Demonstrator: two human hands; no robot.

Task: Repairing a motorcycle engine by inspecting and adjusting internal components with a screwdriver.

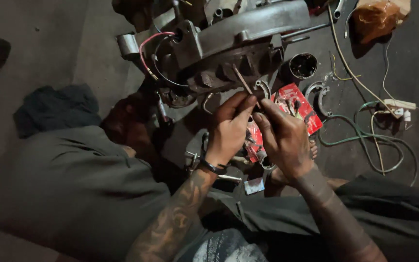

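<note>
Both hands meet over the floor in the middle of the head view. My left hand [230, 127] pinches a thin brown metal rod [242, 79] that sticks up and to the left from its fingertips. My right hand [283, 137] touches the lower end of the same rod with thumb and forefinger. Just beyond the rod sits a grey metal engine casing [248, 26] with a red wire [147, 46] and a black cable looped at its left side.
A red packet [300, 104] with small parts lies under the hands. A round dark tin [303, 65], curved metal pieces [319, 93], green and yellow cables [364, 138] and an orange plastic bag [377, 17] lie to the right. A dark cloth [54, 106] lies left.
</note>
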